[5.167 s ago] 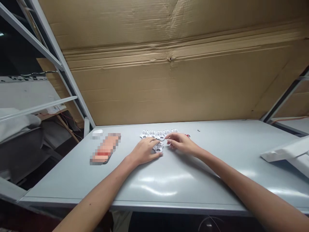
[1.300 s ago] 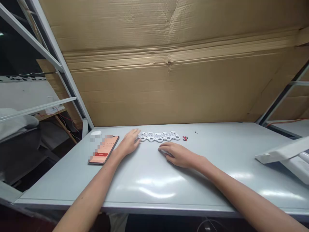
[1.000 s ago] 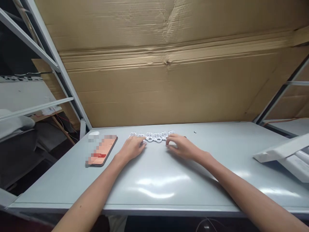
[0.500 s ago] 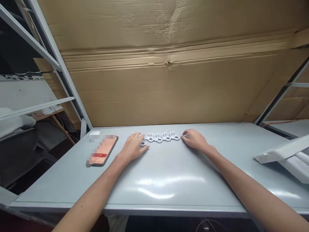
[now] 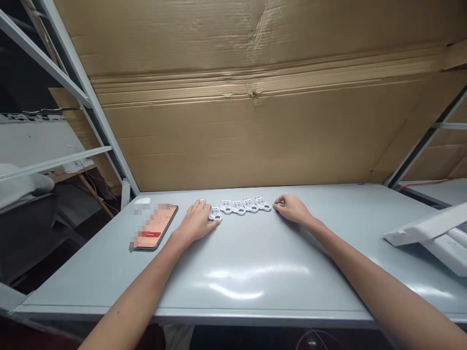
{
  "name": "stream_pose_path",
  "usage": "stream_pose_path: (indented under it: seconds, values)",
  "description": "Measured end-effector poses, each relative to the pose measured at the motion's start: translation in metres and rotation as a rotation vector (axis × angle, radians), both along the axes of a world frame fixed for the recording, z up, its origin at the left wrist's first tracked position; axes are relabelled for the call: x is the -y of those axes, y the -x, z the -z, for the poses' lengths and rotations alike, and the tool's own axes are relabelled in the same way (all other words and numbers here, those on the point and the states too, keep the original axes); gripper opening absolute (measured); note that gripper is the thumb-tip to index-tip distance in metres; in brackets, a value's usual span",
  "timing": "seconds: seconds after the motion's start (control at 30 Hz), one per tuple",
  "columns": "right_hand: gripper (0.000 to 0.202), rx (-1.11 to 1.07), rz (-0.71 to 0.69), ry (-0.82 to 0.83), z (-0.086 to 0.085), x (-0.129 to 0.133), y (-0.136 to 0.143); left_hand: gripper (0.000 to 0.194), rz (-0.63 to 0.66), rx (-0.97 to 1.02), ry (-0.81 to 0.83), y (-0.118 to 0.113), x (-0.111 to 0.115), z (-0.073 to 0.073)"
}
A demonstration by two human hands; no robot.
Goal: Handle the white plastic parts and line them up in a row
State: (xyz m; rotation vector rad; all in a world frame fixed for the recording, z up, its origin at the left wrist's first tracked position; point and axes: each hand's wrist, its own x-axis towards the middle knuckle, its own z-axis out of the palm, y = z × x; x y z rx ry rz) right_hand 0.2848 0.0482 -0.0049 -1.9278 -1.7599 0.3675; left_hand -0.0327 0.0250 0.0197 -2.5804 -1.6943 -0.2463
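Note:
Several flat white pieces with a round hole, shaped somewhat like animal heads, lie in a row on the grey table (image 5: 248, 253). My left hand (image 5: 195, 222) lies at the row's left end with its thumb stretched apart from the fingers. Beside its fingertips, one white piece (image 5: 216, 214) shows between index finger and thumb. A bit of another white piece (image 5: 202, 200) peeks out past the fingers, mostly covered. Just beyond the rightmost white piece (image 5: 262, 204), my right hand (image 5: 291, 209) rests on the table, fingers curled together. Whether it holds anything is hidden.
A phone (image 5: 156, 228) with a lit screen lies left of my left hand, a small white object (image 5: 143, 201) behind it. White foam-like lengths (image 5: 430, 231) lie at the right. Cardboard (image 5: 248, 146) closes off the back, between metal frame posts (image 5: 105, 121).
My left hand has shifted slightly left and towards me, uncovering more of the nearest white piece. My right hand has barely moved.

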Motion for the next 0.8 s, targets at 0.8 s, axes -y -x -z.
stream_pose_path:
  seconds: [0.8]
  values:
    - [0.028, -0.979, -0.521, 0.143, -0.015, 0.037, 0.061, 0.044, 0.312, 0.265, -0.038, -0.036, 0.015, 0.017]
